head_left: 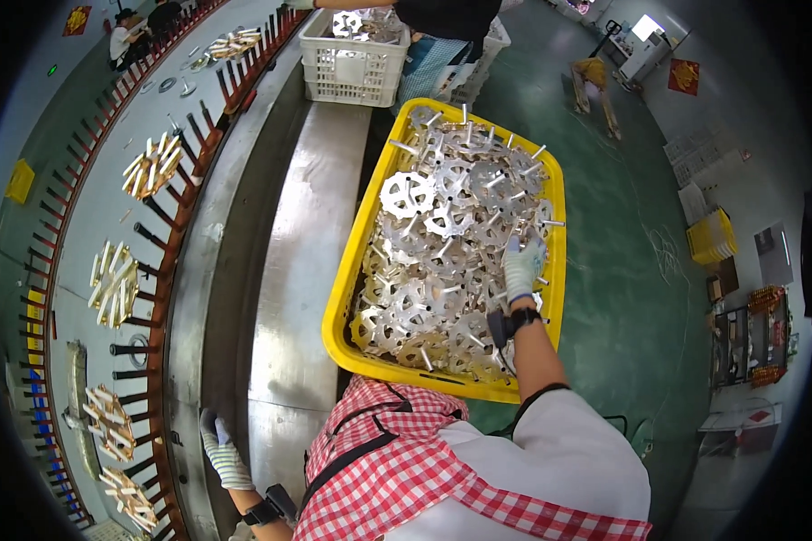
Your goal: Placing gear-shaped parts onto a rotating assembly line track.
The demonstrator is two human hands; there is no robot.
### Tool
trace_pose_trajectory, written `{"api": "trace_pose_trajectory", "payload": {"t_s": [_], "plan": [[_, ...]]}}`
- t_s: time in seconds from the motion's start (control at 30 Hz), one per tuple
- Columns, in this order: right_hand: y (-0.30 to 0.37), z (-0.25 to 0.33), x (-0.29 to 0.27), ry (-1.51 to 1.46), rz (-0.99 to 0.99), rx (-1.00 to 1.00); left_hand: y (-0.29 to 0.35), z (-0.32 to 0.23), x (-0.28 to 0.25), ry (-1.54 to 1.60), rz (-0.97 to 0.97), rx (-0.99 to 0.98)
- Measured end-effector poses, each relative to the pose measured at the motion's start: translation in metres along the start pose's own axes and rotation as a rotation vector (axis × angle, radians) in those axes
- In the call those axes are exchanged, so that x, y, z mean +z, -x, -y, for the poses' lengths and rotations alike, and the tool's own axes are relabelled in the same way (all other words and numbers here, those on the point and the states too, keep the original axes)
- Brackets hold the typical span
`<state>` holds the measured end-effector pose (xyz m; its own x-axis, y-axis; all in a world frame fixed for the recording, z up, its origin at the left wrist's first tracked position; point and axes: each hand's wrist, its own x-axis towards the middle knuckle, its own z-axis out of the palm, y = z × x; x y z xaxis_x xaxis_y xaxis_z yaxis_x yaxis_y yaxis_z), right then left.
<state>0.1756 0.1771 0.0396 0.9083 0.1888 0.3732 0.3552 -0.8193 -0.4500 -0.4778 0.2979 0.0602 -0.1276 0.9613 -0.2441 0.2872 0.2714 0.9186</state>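
A yellow crate [336, 311] in front of me is heaped with silvery toothed metal discs [451, 212], many with short rods sticking out. My right hand [523, 269], in a pale glove, reaches over the crate's right side. Its fingers are stretched out and apart among the discs, and their tips partly blend with the metal. At the lower left, my left hand [225, 453], in a striped glove with grey fingertips, is by the edge of the metal bench [284, 361]. Its fingers are extended, with nothing visible in them.
Left of the bench runs a curved line with dark upright pegs [153, 212] and several piles of rod-fitted parts [113, 284]. A white crate [354, 72] of metal pieces stands ahead beside another person [447, 27]. Green floor [622, 270] lies to the right.
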Motion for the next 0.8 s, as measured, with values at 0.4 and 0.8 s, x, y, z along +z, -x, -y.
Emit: {"api": "trace_pose_trajectory", "payload": {"t_s": [0.4, 0.8], "plan": [[-0.035, -0.036, 0.015, 0.285, 0.335, 0.172, -0.002, -0.053, 0.031, 0.050, 0.099, 0.032], [-0.026, -0.033, -0.059, 0.214, 0.357, -0.049, 0.007, -0.090, 0.052, 0.084, 0.279, 0.078]]}}
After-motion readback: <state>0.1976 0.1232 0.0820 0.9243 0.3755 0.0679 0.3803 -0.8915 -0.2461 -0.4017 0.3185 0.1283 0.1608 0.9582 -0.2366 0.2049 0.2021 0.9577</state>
